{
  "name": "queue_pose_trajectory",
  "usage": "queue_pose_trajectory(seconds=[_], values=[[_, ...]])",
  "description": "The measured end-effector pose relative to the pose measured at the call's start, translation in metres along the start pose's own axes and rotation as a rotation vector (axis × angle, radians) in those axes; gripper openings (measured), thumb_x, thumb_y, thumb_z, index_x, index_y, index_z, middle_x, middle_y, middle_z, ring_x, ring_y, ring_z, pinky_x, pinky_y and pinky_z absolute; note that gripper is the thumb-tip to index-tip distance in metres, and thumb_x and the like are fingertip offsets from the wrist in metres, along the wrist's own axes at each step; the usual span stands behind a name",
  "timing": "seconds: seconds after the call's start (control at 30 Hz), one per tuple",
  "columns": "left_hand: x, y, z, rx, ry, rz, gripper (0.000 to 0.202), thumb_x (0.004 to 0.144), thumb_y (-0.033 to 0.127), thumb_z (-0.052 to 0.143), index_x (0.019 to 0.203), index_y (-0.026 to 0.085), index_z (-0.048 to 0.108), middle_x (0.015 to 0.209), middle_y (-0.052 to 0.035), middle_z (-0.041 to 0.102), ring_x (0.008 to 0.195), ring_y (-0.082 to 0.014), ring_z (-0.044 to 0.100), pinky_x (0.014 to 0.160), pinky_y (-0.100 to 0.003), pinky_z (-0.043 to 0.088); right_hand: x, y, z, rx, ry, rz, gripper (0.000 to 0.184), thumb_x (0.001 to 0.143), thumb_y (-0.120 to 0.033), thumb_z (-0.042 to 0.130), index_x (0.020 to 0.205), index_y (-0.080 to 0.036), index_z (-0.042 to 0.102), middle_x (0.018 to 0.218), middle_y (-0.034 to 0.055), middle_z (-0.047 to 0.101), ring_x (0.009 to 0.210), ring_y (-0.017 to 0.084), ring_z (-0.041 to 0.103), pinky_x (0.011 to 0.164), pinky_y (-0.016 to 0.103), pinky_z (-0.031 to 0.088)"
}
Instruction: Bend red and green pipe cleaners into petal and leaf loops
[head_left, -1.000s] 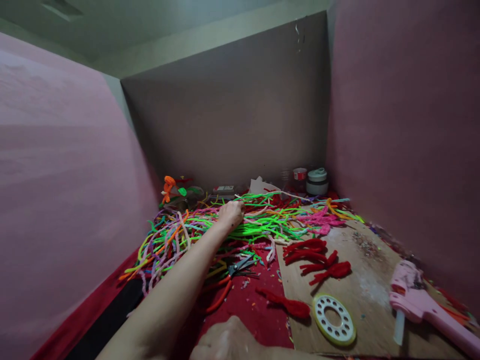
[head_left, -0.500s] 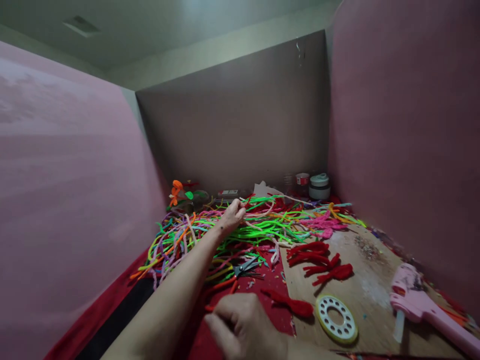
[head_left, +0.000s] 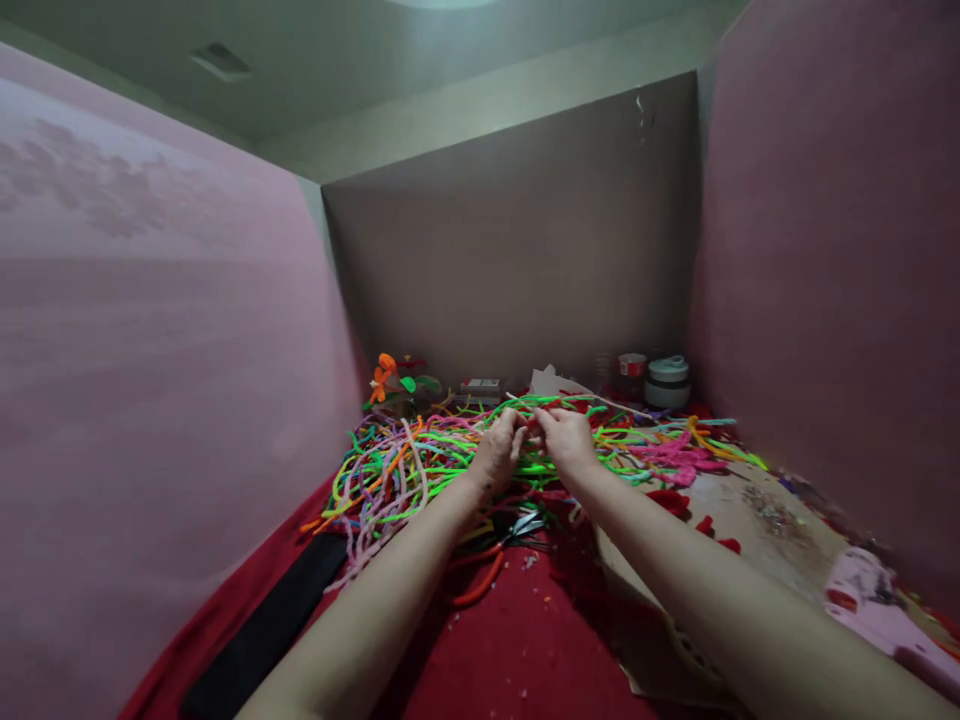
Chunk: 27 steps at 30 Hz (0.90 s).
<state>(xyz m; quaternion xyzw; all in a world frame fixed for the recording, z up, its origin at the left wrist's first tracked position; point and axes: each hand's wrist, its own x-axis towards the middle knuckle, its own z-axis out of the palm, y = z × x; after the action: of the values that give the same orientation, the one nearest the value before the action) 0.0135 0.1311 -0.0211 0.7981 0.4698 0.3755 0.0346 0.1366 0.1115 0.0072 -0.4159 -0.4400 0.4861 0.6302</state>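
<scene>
A big heap of coloured pipe cleaners [head_left: 420,455], green, pink, orange and purple, covers the far half of the red cloth [head_left: 525,640]. My left hand [head_left: 499,450] and my right hand [head_left: 566,440] meet over the middle of the heap. Both have their fingers pinched together on strands between them, apparently a pale one. My right forearm crosses the brown board [head_left: 757,530] and hides the red pipe-cleaner pieces and the white ring on it.
Scissors [head_left: 517,527] lie on the cloth just below my hands. A pink glue gun [head_left: 877,610] rests at the right edge. Jars [head_left: 664,380] and an orange pipe-cleaner flower [head_left: 386,375] stand by the back wall. Pink partitions close both sides.
My right hand has risen from the near edge and reached forward to join my left hand at the heap. The camera has shifted, so the scene sits further right.
</scene>
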Motion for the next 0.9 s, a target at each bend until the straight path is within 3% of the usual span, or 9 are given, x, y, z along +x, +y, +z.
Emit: queue_pose_trajectory(seconds=[0.1, 0.23, 0.37, 0.43, 0.5, 0.6, 0.73, 0.8, 0.9], values=[[0.002, -0.015, 0.005, 0.024, -0.029, -0.003, 0.005, 0.081, 0.017, 0.041, 0.078, 0.020, 0.044, 0.073, -0.0019, 0.057, 0.068, -0.0142, 0.053, 0.067, -0.026, 0.042, 0.002, -0.020, -0.014, 0.014, 0.085, -0.099, 0.018, 0.073, -0.028, 0.054, 0.063, -0.013, 0.055, 0.045, -0.0053, 0.049, 0.036, 0.005, 0.043, 0.034, 0.015, 0.036], [0.007, -0.031, 0.007, 0.015, -0.018, 0.000, 0.009, 0.080, 0.013, 0.041, 0.077, 0.019, 0.048, 0.067, -0.0015, 0.056, 0.063, -0.0147, 0.051, 0.065, -0.028, 0.042, -0.003, -0.070, -0.042, 0.200, 0.233, -0.331, 0.013, 0.076, -0.026, 0.053, 0.069, -0.016, 0.050, 0.050, -0.0061, 0.053, 0.034, 0.004, 0.045, 0.035, 0.015, 0.040], [0.011, -0.019, 0.003, -0.028, 0.058, 0.069, 0.017, 0.075, 0.010, 0.048, 0.089, 0.018, 0.054, 0.087, -0.0067, 0.059, 0.090, -0.0194, 0.050, 0.083, -0.036, 0.039, -0.020, -0.100, -0.061, 0.358, 0.217, -0.360, 0.015, 0.082, -0.022, 0.047, 0.069, -0.016, 0.048, 0.050, -0.0040, 0.056, 0.037, 0.007, 0.053, 0.043, 0.019, 0.048], [0.006, -0.001, -0.002, -0.067, 0.083, 0.118, 0.031, 0.075, 0.010, 0.050, 0.105, 0.019, 0.053, 0.099, -0.0082, 0.057, 0.101, -0.0205, 0.046, 0.089, -0.037, 0.036, -0.029, -0.099, -0.065, 0.420, 0.202, -0.297, 0.017, 0.084, -0.019, 0.045, 0.069, -0.015, 0.049, 0.050, -0.0020, 0.058, 0.041, 0.009, 0.056, 0.046, 0.022, 0.051], [-0.004, 0.024, -0.010, -0.132, 0.073, 0.162, 0.048, 0.075, 0.016, 0.055, 0.122, 0.020, 0.043, 0.097, -0.0061, 0.056, 0.093, -0.0170, 0.049, 0.085, -0.032, 0.040, -0.036, -0.093, -0.066, 0.475, 0.202, -0.214, 0.018, 0.085, -0.018, 0.044, 0.068, -0.015, 0.049, 0.050, -0.0004, 0.059, 0.043, 0.010, 0.058, 0.048, 0.024, 0.052], [-0.029, 0.063, -0.025, -0.501, 0.016, 0.146, 0.061, 0.074, 0.022, 0.060, 0.130, 0.024, 0.037, 0.083, -0.0001, 0.053, 0.076, -0.0117, 0.051, 0.077, -0.026, 0.042, -0.042, -0.079, -0.066, 0.532, 0.225, -0.080, 0.019, 0.086, -0.018, 0.043, 0.068, -0.015, 0.050, 0.049, 0.0000, 0.060, 0.043, 0.011, 0.059, 0.049, 0.026, 0.053], [-0.062, 0.100, -0.041, -0.753, -0.042, -0.028, 0.036, 0.077, 0.026, 0.057, 0.112, 0.023, 0.057, 0.079, -0.0005, 0.055, 0.071, -0.0103, 0.052, 0.068, -0.022, 0.043, -0.047, -0.063, -0.066, 0.566, 0.241, 0.095, 0.024, 0.087, -0.014, 0.039, 0.065, -0.015, 0.049, 0.047, 0.0004, 0.059, 0.042, 0.011, 0.059, 0.050, 0.027, 0.054], [-0.070, 0.108, -0.044, -0.824, 0.038, -0.126, 0.022, 0.080, 0.031, 0.053, 0.092, 0.018, 0.066, 0.069, -0.0007, 0.056, 0.064, -0.0098, 0.052, 0.063, -0.022, 0.042, -0.052, -0.056, -0.066, 0.569, 0.220, 0.175, 0.026, 0.087, -0.012, 0.038, 0.064, -0.014, 0.050, 0.046, 0.0009, 0.059, 0.042, 0.011, 0.058, 0.050, 0.026, 0.053], [-0.072, 0.110, -0.042, -1.073, 0.245, -0.259, 0.019, 0.078, 0.031, 0.056, 0.082, 0.016, 0.066, 0.062, 0.0014, 0.055, 0.057, -0.0077, 0.051, 0.058, -0.020, 0.041, -0.060, -0.047, -0.067, 0.577, 0.200, 0.269, 0.025, 0.087, -0.011, 0.039, 0.067, -0.014, 0.054, 0.048, 0.0020, 0.061, 0.043, 0.011, 0.058, 0.049, 0.024, 0.052]])
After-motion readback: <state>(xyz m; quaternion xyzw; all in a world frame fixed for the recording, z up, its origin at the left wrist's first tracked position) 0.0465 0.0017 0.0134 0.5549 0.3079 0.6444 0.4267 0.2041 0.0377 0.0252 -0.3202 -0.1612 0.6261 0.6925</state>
